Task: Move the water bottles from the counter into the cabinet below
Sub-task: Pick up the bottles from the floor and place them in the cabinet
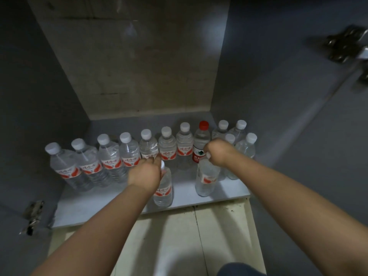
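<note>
Left hand: the left hand (146, 173) reaches into the cabinet with its fingers curled round the neck and cap of a clear plastic water bottle with a red-and-white label (163, 191). Holding it at the top probably lets the base go down flat.
Left bottle: it stands upright near the front edge of the cabinet floor, at about 6 o'clock from the middle of the back row, apart from the bottles behind it.
Right hand: the right hand (218, 151) is closed over the top of a second clear plastic water bottle with a red-and-white label (207, 177), whose white cap peeps out beside the fingers.
Right bottle: upright too, at about 3 o'clock from the left one, close in front of the row. The two look like the start of a second rank.
Back row: a line of clear white-capped bottles with red labels (109, 156) runs from 9 o'clock towards 3 o'clock along the rear. A clear bottle with a red cap and a red-and-green label (201, 144) stands among them just behind the right hand.
Right cluster: four more white-capped bottles (247, 145) crowd at 2 o'clock, two deep.
Cabinet: the grey cabinet with a pale floor panel (83, 204) holds every bottle in view, all upright. Much of the front strip of the floor at 7 o'clock shows bare.
Door fittings: a metal hinge (33, 216) sits at 8 o'clock.
Progress: the tabletop is out of view, so how many bottles remain there cannot be told.
</note>
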The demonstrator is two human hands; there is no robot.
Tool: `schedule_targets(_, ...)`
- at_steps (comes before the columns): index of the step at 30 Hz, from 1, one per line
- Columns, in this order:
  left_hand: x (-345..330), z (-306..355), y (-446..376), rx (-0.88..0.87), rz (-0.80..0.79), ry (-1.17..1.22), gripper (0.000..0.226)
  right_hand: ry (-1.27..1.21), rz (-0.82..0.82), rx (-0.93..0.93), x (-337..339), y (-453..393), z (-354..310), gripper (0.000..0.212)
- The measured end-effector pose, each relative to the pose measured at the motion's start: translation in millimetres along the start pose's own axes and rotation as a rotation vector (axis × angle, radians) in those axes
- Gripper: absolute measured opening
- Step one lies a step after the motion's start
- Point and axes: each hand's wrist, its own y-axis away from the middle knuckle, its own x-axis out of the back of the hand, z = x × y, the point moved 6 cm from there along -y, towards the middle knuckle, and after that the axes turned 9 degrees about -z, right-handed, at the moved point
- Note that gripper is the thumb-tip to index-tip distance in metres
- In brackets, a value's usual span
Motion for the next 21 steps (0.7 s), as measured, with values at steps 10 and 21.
schedule_targets(10, -2.9, -5.2, -3.1, -0.059, -0.033, 0.044, 0.055, -0.128, 0.014, -0.062, 17.5, -29.0, 8.6, 0.037)
schedule_targets(21, -1.1, 0.3, -5.5, -0.147, -0.055, 0.053, 0.059, -0.213, 0.067, -0.114, 19.2, -25.9, 14.4, 0.041)
